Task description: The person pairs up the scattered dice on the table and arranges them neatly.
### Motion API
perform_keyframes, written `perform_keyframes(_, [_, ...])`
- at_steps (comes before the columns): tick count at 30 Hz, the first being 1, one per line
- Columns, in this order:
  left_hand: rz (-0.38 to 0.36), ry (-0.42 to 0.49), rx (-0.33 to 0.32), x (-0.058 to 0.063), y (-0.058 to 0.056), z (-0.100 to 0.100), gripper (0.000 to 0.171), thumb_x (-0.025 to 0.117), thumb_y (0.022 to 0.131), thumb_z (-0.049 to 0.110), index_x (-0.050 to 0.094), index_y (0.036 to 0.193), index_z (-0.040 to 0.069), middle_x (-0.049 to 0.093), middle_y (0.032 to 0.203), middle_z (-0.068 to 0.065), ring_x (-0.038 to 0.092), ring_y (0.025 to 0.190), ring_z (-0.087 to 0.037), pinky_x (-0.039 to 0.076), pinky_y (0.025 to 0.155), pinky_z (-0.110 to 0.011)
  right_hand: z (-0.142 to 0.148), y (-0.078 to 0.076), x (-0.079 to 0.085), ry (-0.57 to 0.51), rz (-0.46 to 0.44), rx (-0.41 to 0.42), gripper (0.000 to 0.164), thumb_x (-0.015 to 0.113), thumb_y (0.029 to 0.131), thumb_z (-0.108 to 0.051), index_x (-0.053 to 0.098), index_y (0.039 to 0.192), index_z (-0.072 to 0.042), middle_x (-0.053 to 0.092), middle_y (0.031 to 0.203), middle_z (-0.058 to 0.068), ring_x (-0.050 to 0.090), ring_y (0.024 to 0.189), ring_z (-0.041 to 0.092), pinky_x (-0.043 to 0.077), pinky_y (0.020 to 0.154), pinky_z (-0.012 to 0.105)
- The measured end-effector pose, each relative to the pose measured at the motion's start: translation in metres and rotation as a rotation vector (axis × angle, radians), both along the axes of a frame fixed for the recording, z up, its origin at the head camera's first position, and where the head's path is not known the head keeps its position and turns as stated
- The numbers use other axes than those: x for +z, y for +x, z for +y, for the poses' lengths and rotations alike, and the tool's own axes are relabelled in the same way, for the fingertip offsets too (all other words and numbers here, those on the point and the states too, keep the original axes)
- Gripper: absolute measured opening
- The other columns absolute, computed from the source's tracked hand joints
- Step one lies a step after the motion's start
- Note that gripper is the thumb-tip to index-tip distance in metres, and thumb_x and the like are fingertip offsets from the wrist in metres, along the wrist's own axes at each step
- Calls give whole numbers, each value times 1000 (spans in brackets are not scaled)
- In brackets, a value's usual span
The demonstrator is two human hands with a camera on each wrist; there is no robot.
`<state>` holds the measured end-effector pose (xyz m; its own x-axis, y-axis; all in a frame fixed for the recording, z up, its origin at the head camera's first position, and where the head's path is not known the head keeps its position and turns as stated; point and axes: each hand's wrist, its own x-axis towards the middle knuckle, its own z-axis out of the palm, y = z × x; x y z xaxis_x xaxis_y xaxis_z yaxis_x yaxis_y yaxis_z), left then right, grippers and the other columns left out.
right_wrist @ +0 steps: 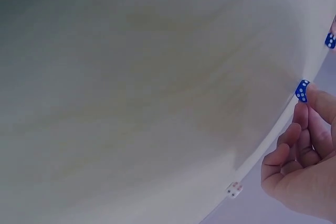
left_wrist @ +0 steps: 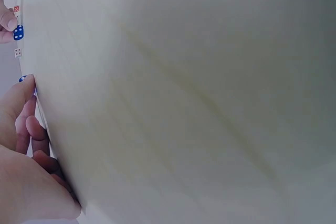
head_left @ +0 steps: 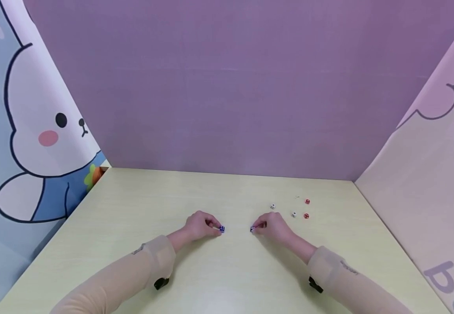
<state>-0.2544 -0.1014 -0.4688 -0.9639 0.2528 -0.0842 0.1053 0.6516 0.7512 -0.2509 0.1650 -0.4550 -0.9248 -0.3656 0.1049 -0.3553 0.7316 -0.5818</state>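
Observation:
A blue die with white pips (head_left: 222, 229) is pinched between the thumb and a finger of my left hand (head_left: 202, 224), low at the middle of the table. Facing it, my right hand (head_left: 272, 227) pinches a second blue die (head_left: 252, 229) by its side. A gap of bare tabletop separates the two dice. In the right wrist view, the right hand's blue die (right_wrist: 302, 91) shows several white pips beside the thumb. The left wrist view shows the left hand (left_wrist: 23, 145) at its edge, with its die (left_wrist: 22, 78) mostly hidden behind the fingertip.
Beyond my right hand lie two white dice, the farther one (head_left: 272, 206) and the nearer one (head_left: 294, 214). Two red dice, one far (head_left: 307, 201) and one near (head_left: 306, 216), lie to their right. A purple panel (head_left: 227, 87) borders the back of the pale table (head_left: 152, 187).

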Motion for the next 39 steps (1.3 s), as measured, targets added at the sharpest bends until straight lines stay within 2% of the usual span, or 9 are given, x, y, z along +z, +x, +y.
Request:
perform_keyframes(8, [-1, -4, 6, -1, -2, -2, 15, 83, 71, 26, 74, 82, 22, 59, 70, 6, 48, 67, -11, 35, 68, -28, -16, 1, 0, -34, 8, 88, 6, 76, 77, -7, 73, 82, -9, 65, 71, -5, 50, 62, 6, 43, 57, 19])
perform_keyframes(21, [18, -25, -17, -2, -3, 0, 17, 83, 71, 30, 74, 84, 23, 59, 72, 7, 49, 69, -11, 36, 69, -28, -40, 1, 1, -86, -44, 150, 8, 76, 77, -7, 71, 84, -7, 65, 72, -3, 52, 62, 6, 45, 57, 18])
perform_keyframes(39, [21, -23, -11, 2, -1, 1, 15, 83, 70, 26, 74, 82, 21, 58, 68, 7, 49, 66, -10, 34, 68, -29, -60, -7, 3, -103, -65, 180, 10, 75, 78, -7, 70, 86, -5, 65, 71, -1, 52, 60, 6, 45, 55, 18])
